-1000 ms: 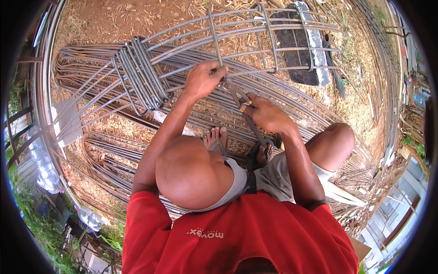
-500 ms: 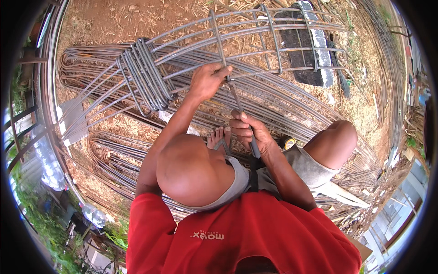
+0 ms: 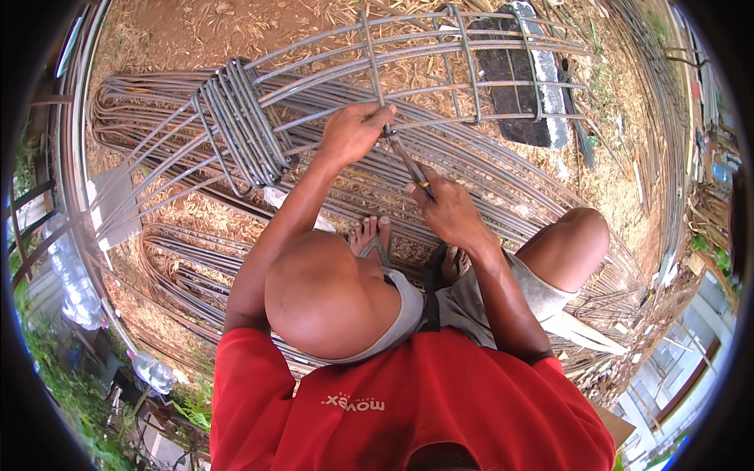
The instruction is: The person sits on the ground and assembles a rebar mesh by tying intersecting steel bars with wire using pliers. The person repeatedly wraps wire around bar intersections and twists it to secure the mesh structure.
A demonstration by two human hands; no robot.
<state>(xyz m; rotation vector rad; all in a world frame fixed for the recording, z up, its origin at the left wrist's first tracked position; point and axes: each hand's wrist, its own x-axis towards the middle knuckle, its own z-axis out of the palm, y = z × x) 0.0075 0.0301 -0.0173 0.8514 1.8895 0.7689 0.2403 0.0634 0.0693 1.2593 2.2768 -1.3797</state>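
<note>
A cage of long steel bars (image 3: 314,88) with square stirrups crosses in front of me. My left hand (image 3: 355,135) is closed at the lower corner of a stirrup (image 3: 370,59), its thumb and fingers pinching it where it meets the lowest long bar. My right hand (image 3: 449,206) grips a pair of pincers (image 3: 405,161), held tilted, their head against that same joint just below my left fingertips. Any tie wire there is too small to make out. Left of my hands, a tight bunch of stirrups (image 3: 245,125) hangs around the long bars.
Bundles of bent rebar (image 3: 149,98) lie beneath the cage on straw-strewn ground. A dark block with a white edge (image 3: 514,86) sits under the cage's right end. Clear plastic bottles (image 3: 153,370) lie at the left. My bare knees (image 3: 326,294) flank my arms.
My right hand has moved up and turned over on the pincers, nearer their head. My left hand keeps its place at the stirrup. The whole view has shifted slightly.
</note>
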